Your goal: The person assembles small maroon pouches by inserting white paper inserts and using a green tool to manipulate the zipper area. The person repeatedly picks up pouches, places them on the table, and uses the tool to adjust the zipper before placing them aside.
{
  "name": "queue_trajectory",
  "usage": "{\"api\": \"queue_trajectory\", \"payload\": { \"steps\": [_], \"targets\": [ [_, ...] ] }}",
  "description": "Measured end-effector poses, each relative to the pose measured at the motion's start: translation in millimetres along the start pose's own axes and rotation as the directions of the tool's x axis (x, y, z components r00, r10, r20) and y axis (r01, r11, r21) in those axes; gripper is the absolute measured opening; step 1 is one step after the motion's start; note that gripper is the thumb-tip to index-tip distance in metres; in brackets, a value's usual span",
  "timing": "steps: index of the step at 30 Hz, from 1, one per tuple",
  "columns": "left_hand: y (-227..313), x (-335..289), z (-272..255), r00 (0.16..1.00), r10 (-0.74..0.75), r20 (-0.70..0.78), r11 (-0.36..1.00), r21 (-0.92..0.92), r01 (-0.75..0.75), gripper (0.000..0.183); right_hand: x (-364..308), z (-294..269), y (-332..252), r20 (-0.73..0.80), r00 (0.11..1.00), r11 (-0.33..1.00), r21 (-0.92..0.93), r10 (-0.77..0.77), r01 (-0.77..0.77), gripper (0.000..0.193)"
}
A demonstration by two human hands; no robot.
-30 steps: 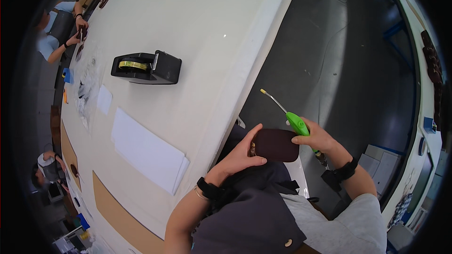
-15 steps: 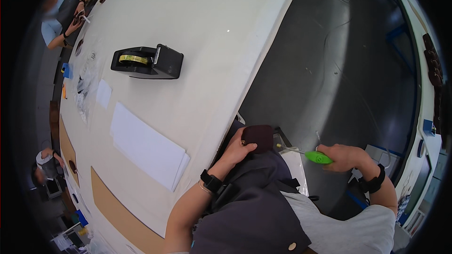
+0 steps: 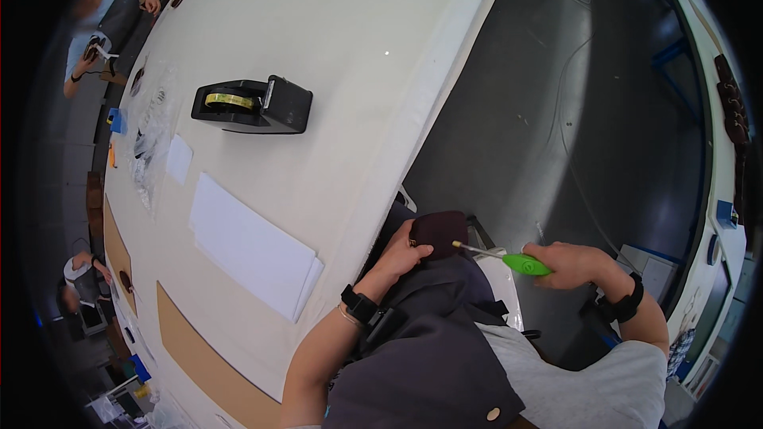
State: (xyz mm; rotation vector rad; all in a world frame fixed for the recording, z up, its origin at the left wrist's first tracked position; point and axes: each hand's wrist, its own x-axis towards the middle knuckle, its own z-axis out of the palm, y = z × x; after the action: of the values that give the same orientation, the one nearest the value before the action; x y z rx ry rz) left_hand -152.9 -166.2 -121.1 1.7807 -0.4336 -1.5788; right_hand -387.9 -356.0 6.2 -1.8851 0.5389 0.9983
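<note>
Held over my lap, a small dark maroon pouch-like piece (image 3: 442, 230) with a bit of gold-coloured metal is gripped at its left edge by my left hand (image 3: 400, 253), the thumb lying on top. My right hand (image 3: 568, 263) is closed around a tool with a bright green handle (image 3: 526, 264). The tool's thin metal shaft (image 3: 481, 251) points left and ends in a yellowish tip. In this view the tip overlaps the piece's right part; whether it touches, I cannot tell. Dark apron cloth (image 3: 429, 342) lies beneath my hands.
On the white table (image 3: 350, 56) to my left stand a black tape dispenser (image 3: 253, 105) and white paper sheets (image 3: 250, 246). Brown board (image 3: 203, 357) lies nearer. Two people (image 3: 119, 12) work across the table. A cable (image 3: 584, 199) crosses the grey floor at right.
My right hand has moved left, bringing the tool's tip from beside the maroon piece to over it. My left hand stays nearly still. The far person's hands have moved apart.
</note>
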Motion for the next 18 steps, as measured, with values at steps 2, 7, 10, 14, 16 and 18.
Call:
{"api": "queue_trajectory", "payload": {
  "steps": [2, 7, 10, 14, 16, 18],
  "targets": [
    [0.1, -0.1, 0.1, 1.000, -0.010, 0.009, 1.000, -0.001, 0.010, 0.056, -1.3, -0.1, 18.6, -0.085, 0.992, 0.995, -0.032, 0.089, -0.092, 0.041],
    [2.3, -0.2, 1.1, 0.999, -0.011, 0.036, 1.000, 0.002, 0.011, 0.057, -2.1, 10.7, 37.4, 0.000, 0.992, 0.986, -0.110, 0.125, -0.124, 0.040],
    [3.1, -0.5, -0.4, 0.998, -0.030, 0.054, 0.999, 0.014, 0.029, 0.056, 0.0, 9.5, 40.7, -0.038, 0.993, 0.991, -0.070, 0.113, -0.115, 0.040],
    [-0.9, 0.9, -1.2, 0.998, -0.016, 0.054, 1.000, 0.015, 0.015, 0.055, 0.0, 4.2, 33.5, -0.015, 0.994, 0.992, -0.066, 0.105, -0.106, 0.039],
    [1.3, -0.2, -1.0, 0.999, -0.016, 0.045, 1.000, 0.026, 0.014, 0.054, 1.1, 4.4, 33.9, -0.001, 0.994, 0.992, -0.066, 0.112, -0.111, 0.038],
    [-0.3, 0.8, -1.1, 0.999, -0.010, 0.050, 1.000, 0.021, 0.009, 0.054, 2.6, 5.0, 34.6, 0.007, 0.993, 0.991, -0.070, 0.115, -0.114, 0.038]
  ]
}}
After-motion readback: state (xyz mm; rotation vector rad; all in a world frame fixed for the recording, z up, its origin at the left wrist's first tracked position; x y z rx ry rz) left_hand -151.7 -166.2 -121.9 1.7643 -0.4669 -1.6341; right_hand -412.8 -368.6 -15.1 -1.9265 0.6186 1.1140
